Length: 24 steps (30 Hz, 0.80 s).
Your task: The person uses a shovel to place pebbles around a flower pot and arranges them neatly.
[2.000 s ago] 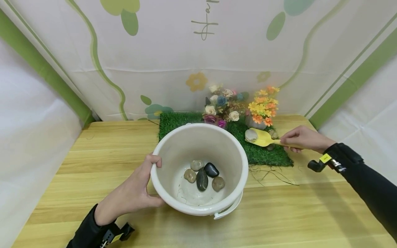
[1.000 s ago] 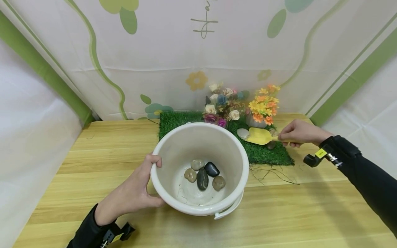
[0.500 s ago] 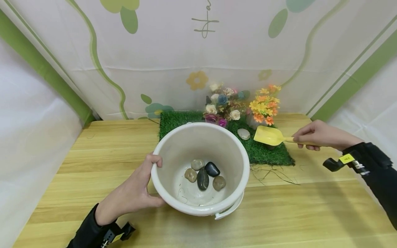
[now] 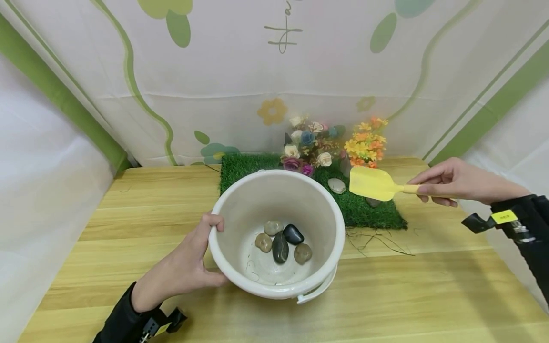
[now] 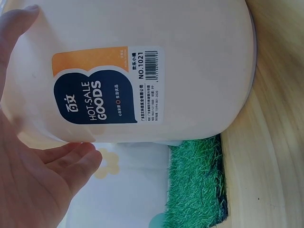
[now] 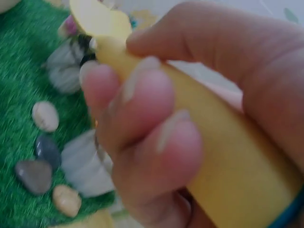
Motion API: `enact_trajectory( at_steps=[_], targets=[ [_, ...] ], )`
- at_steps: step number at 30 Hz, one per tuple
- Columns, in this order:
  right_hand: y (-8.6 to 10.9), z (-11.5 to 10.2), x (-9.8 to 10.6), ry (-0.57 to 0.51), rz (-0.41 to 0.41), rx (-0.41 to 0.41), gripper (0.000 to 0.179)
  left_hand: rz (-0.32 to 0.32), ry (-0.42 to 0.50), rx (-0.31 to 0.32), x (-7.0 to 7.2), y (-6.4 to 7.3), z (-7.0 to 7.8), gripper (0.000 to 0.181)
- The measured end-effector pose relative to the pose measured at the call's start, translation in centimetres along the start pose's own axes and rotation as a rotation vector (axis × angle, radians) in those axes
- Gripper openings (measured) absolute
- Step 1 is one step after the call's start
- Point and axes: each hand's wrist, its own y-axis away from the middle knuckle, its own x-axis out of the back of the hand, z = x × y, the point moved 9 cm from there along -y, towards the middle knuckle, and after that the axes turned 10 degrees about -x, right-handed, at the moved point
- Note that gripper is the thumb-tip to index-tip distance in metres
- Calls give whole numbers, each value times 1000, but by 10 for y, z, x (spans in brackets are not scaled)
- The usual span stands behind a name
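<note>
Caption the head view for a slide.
Left grip on the rim of a white bucket containing five stones; right grip holding an empty yellow scoop near a grass mat with flowers.

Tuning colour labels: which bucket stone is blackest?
The glossy black stone, upper right of the five in the bucket, head view. The long dark stone beside it is greyer with a pale line; the other three stones are lighter.

Stones [image 4: 280,248] lie in the bucket [image 4: 274,197], trowel [image 4: 372,183] to its right, flowers [image 4: 307,138] behind on turf [image 4: 358,213].
</note>
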Motion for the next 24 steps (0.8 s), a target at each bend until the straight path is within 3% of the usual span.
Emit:
enact_trajectory(
  at_steps=[4, 8, 17, 24],
  targets=[
    [-2, -25, 1, -31, -41, 126, 35, 5, -1, -4, 0, 0, 1, 76],
    [-9, -47, -1, -5, -62, 174, 36, -20, 4, 18, -2, 1, -1, 75],
    [-37, -94, -13, 180, -26, 115, 34, -23, 1, 31, -2, 2, -4, 76],
    [-57, -131, -35, 291, -80, 163, 32, -31, -9, 38, -2, 2, -5, 76]
  ],
)
